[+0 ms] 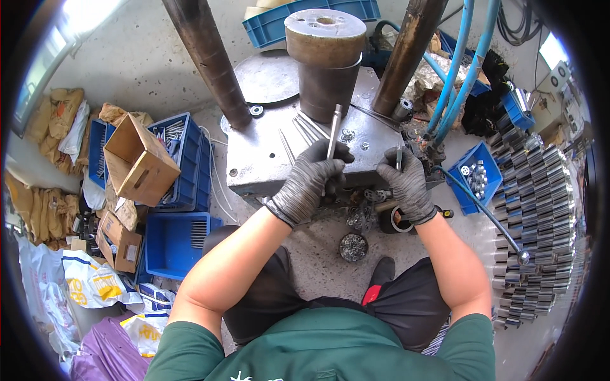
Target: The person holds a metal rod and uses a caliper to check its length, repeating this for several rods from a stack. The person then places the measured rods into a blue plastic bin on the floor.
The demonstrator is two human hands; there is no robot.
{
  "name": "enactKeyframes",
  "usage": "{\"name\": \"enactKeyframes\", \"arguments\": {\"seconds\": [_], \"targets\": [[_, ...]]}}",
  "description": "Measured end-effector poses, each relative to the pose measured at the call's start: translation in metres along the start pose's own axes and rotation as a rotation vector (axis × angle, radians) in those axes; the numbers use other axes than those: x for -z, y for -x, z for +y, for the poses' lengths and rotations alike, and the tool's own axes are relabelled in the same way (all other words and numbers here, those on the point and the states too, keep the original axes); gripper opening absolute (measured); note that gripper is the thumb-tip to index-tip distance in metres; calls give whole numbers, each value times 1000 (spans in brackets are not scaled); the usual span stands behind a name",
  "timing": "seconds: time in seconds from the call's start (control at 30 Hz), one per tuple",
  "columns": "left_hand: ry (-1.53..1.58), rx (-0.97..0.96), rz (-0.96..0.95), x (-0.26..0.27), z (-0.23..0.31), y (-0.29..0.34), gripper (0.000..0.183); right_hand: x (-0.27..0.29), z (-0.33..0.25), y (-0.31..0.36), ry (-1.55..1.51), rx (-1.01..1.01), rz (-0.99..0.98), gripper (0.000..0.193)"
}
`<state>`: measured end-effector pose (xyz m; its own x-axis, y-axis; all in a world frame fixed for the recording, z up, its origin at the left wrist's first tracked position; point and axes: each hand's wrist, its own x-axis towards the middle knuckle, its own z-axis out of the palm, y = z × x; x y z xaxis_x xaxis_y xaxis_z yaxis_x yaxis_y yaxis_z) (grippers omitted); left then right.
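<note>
Both my hands wear grey work gloves and are raised over the near edge of a steel machine table. My left hand is closed round a slim metal rod, which points up and away with its thicker end at the top. A short, thin metal piece stands up from the closed fingers of my right hand; its lower part is hidden in the glove. Several loose metal rods lie on the table just beyond my left hand. Small metal bits lie between the hands, farther back.
A thick steel cylinder rises at the table's back between two dark columns. Blue hoses hang at right, near stacked shiny metal cylinders. Blue crates and a cardboard box stand left. A tub of scraps sits below.
</note>
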<state>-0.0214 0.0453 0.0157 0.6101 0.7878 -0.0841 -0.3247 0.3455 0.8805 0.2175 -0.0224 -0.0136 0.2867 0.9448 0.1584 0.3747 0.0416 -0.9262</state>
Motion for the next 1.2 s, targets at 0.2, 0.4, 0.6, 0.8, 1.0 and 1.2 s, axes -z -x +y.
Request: {"name": "enactKeyframes", "arguments": {"seconds": [0.2, 0.4, 0.6, 0.8, 1.0, 1.2], "targets": [[-168, 193, -14, -20, -15, 0, 34, -13, -29, 24, -541, -215, -22, 30], [-226, 172, -64, -21, -24, -5, 30, -13, -37, 26, -553, -285, -41, 32], [30, 169, 107, -13, -16, -10, 29, 8, -34, 25, -388, -356, -203, 65], [126, 201, 150, 0, -7, -9, 24, 20, -48, 27, 572, 477, -93, 66], [108, 185, 154, -1, -10, -10, 15, 17, -62, 29, 676, 570, -98, 58], [91, 178, 146, -4, -9, -7, 13, 17, -64, 28, 708, 600, -105, 55]]}}
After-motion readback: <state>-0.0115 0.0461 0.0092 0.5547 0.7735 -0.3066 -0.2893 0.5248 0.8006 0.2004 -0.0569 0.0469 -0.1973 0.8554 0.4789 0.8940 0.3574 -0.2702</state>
